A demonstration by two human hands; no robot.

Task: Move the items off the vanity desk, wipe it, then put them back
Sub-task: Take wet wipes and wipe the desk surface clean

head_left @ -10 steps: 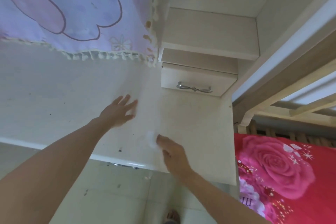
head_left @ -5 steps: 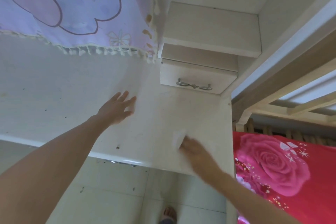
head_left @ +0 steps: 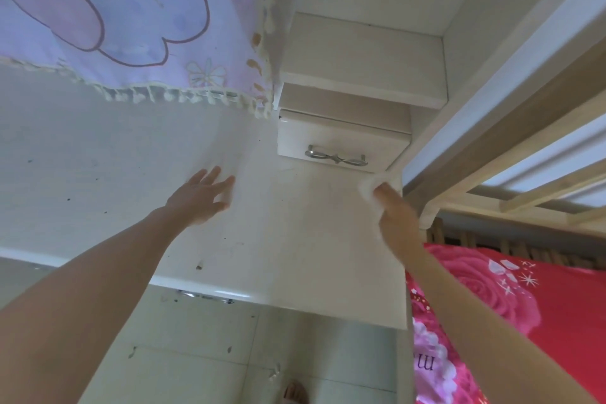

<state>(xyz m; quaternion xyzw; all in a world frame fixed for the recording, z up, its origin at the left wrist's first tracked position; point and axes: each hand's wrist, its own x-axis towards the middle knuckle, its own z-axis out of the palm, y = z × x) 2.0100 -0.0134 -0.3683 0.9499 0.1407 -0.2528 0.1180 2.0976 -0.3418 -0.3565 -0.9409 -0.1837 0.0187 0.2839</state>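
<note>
The vanity desk [head_left: 288, 249] has a pale, smooth laminate top with a glossy rounded front edge, flecked with small dark specks and one brownish crumb near the front. The left hand [head_left: 200, 196] lies flat on the middle of the top, palm down, fingers straight and slightly fanned, holding nothing. The right hand [head_left: 395, 215], well apart from it at the back right corner, clutches a crumpled white wipe [head_left: 372, 185]. The soft wad bulges out past the fingertips and presses on the surface just below the drawer [head_left: 341, 138]; motion blur hides how each finger lies. The drawer is a boxy cream block with a shiny metal handle [head_left: 336, 157] shaped like a bow, and a plain flat shelf [head_left: 360, 59] juts out above it. A thin lilac cloth [head_left: 131, 10] printed with pink cartoon outlines hangs over the back of the desk, edged with a knobbly cream fringe. To the right lies red bedding [head_left: 531, 298] with a large rose print, under pale wooden slats [head_left: 531, 180].
</note>
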